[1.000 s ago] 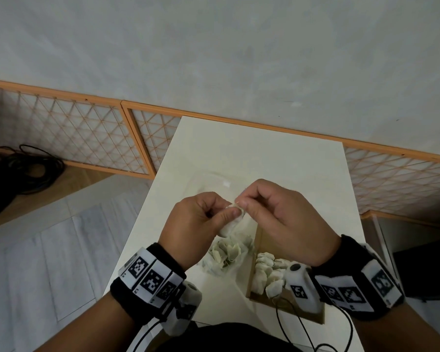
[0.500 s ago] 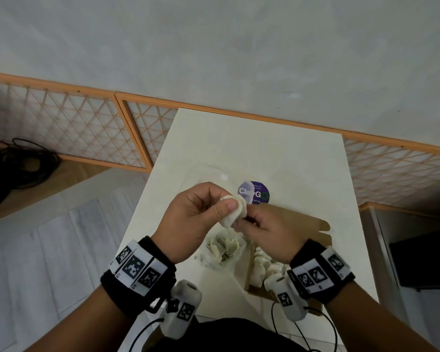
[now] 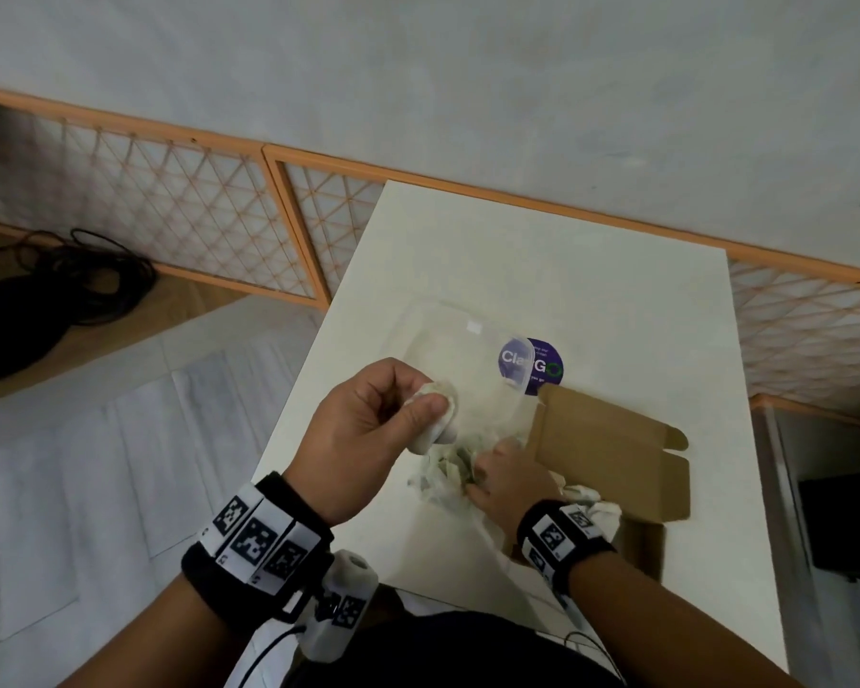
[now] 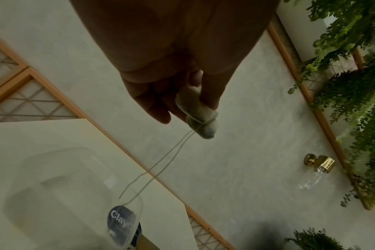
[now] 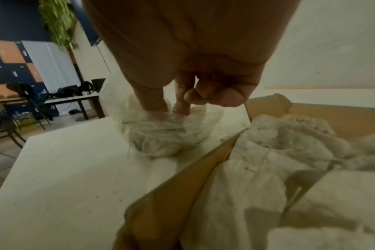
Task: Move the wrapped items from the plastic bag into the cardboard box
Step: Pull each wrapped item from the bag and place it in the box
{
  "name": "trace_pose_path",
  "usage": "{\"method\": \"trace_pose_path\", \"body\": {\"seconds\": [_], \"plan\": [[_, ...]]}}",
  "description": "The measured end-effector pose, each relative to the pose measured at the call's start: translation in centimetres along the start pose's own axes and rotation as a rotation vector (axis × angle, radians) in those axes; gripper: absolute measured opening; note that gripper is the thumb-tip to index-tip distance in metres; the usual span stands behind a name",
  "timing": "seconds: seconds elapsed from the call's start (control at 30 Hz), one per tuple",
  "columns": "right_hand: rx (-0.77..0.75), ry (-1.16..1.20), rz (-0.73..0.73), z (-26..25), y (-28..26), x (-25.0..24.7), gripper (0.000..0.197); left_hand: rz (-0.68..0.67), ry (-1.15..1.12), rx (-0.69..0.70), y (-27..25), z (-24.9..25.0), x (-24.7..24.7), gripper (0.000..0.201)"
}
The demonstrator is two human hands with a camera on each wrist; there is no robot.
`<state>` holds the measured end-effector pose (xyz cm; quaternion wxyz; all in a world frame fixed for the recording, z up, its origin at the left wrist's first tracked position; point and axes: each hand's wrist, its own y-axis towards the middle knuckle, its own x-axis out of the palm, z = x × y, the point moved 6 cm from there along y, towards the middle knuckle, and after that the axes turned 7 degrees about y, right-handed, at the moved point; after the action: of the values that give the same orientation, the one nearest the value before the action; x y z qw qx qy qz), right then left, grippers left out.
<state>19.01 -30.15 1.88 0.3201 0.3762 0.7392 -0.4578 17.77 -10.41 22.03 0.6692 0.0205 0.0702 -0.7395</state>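
The white tabletop (image 3: 542, 270) carries a brown box (image 3: 611, 444), open, with wrapped items (image 5: 268, 169) piled inside. Just left of the box lies the clear bag (image 3: 443, 474) – more bundles in it. The right hand (image 3: 510, 481) reaches into the bag, thumb and fingers (image 5: 182, 104) pinching there. Above the bag, left of the box, the left hand (image 3: 368, 439) pinches one item (image 4: 200, 116) – thread dangling

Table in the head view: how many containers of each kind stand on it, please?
Plastic bag: 1
Cardboard box: 1
Clear plastic container: 1
Total: 3
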Motion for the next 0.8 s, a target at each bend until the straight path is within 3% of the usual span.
{"method": "trace_pose_path", "body": {"seconds": [0.17,0.27,0.33,0.37,0.47,0.57,0.67,0.8], "plan": [[0.026,0.131,0.125,0.2,-0.8,-1.6,0.023,-0.014,0.015,-0.012,-0.2,-0.5,-0.2,0.015],[-0.034,0.286,0.207,0.0,-2.4,-4.9,0.014,-0.050,0.034,-0.026,-0.2,-1.1,0.2,0.012],[-0.081,0.445,0.281,-0.3,-3.7,-7.4,0.012,-0.072,0.008,-0.066,-0.2,-1.4,0.7,0.004],[-0.090,0.563,0.302,-0.4,-4.3,-8.5,0.014,-0.082,0.006,-0.088,-0.2,-1.5,0.9,0.011],[-0.112,0.856,0.265,-1.4,-6.2,-11.3,0.011,-0.164,0.103,-0.114,0.0,-1.9,2.0,0.009],[-0.165,0.896,0.336,-2.0,-8.2,-14.5,0.013,-0.292,0.283,-0.110,0.2,-2.9,3.2,0.009],[-0.194,0.912,0.400,-2.9,-10.5,-17.4,0.011,-0.348,0.504,0.007,0.4,-2.9,4.3,0.002],[-0.213,0.893,0.434,-3.6,-13.0,-20.4,0.010,-0.422,0.534,0.092,0.7,-1.3,6.4,0.005]]}}
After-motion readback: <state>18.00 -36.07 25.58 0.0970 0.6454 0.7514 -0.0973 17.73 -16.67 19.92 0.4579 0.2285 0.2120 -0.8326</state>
